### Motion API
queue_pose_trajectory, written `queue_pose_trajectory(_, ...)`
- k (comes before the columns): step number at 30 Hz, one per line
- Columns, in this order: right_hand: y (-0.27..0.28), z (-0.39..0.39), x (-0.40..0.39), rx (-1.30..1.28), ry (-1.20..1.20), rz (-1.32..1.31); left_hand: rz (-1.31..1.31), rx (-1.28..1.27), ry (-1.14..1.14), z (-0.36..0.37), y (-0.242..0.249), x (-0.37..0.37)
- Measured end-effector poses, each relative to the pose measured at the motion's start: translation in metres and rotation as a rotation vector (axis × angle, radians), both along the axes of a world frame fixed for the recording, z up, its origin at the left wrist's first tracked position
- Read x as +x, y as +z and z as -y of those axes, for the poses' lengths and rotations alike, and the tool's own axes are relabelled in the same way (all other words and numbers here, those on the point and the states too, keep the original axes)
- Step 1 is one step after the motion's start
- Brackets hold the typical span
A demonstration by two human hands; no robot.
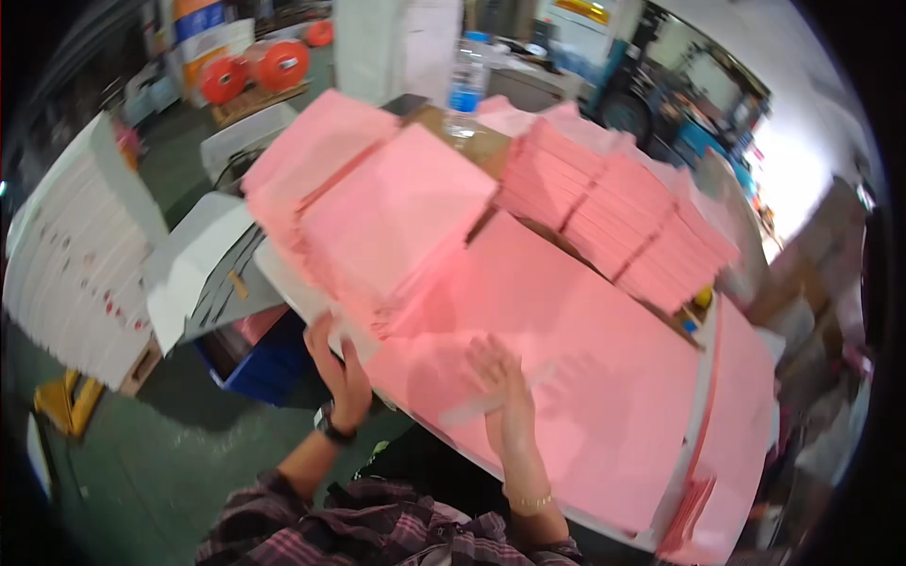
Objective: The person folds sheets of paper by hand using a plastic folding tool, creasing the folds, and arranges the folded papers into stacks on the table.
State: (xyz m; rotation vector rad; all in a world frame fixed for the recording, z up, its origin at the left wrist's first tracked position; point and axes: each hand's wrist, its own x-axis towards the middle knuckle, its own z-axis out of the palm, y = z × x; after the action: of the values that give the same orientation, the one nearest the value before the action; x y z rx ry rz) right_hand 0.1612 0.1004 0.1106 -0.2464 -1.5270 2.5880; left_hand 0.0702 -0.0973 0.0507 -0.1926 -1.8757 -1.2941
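My left hand [343, 379], with a dark band on its wrist, is open at the front edge of the table, thumb apart from the fingers. Right beside it rises a thick stack of pink sheets [396, 212], its upper sheets slightly uneven. Over a large flat pink sheet [585, 349] my right hand [502, 373] is open, fingers stretched out and slightly blurred. A pale, see-through smear shows around this hand on the pink surface. Neither hand has anything visible in its grasp.
Bundled pink stacks [613, 208] stand behind the large sheet, near a water bottle [466, 85]. More pink sheets [736, 415] lie at the right. A blue bin [269, 363] sits below the table's left end, beside a tall white stack [80, 255]. Orange-red rolls [281, 64] stand behind.
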Motion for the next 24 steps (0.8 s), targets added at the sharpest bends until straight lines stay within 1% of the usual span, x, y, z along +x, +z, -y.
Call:
queue_pose_trajectory(2,-0.008,0.001,0.046,-0.016,-0.141,0.097,0.013,-0.243,-0.195,-0.018,-0.007,0.055)
queue_pose_trajectory(3,-0.015,-0.004,0.065,-0.041,-0.228,0.102,-0.023,-0.268,-0.354,-0.025,-0.016,0.077)
queue_pose_trajectory(4,-0.023,-0.006,0.087,-0.036,-0.248,0.147,-0.055,-0.292,-0.528,-0.032,-0.019,0.091)
queue_pose_trajectory(6,-0.039,-0.008,0.133,-0.045,-0.3,0.247,-0.071,-0.375,-0.757,-0.048,-0.015,0.107)
queue_pose_trajectory(7,-0.049,-0.01,0.153,-0.083,-0.404,0.261,-0.096,-0.433,-0.871,-0.056,-0.011,0.114)
queue_pose_trajectory(9,-0.075,-0.013,0.188,-0.074,-0.496,0.307,-0.131,-0.512,-1.071,-0.073,-0.011,0.124)
queue_pose_trajectory(11,-0.091,-0.009,0.215,-0.112,-0.588,0.323,-0.061,-0.614,-1.224,-0.094,-0.008,0.128)
queue_pose_trajectory(13,-0.095,-0.01,0.236,-0.126,-0.848,0.377,-0.037,-0.692,-1.328,-0.115,-0.001,0.133)
queue_pose_trajectory(14,-0.096,-0.009,0.244,-0.156,-0.888,0.38,-0.03,-0.761,-1.358,-0.125,0.001,0.137)
queue_pose_trajectory(16,-0.097,-0.012,0.262,-0.27,-1.206,0.406,-0.023,-0.892,-1.399,-0.146,0.004,0.15)
queue_pose_trajectory(17,-0.098,-0.014,0.269,-0.291,-1.234,0.406,-0.033,-0.908,-1.428,-0.156,0.004,0.156)
queue_pose_trajectory(20,-0.103,-0.028,0.289,-0.401,-1.548,0.37,-0.082,-0.961,-1.52,-0.191,-0.007,0.179)
queue_pose_trajectory(21,-0.105,-0.034,0.295,-0.408,-1.569,0.37,-0.091,-0.965,-1.541,-0.202,-0.01,0.187)
queue_pose_trajectory(24,-0.108,-0.053,0.314,-0.163,-1.626,0.499,-0.184,-1.034,-1.59,-0.233,-0.018,0.211)
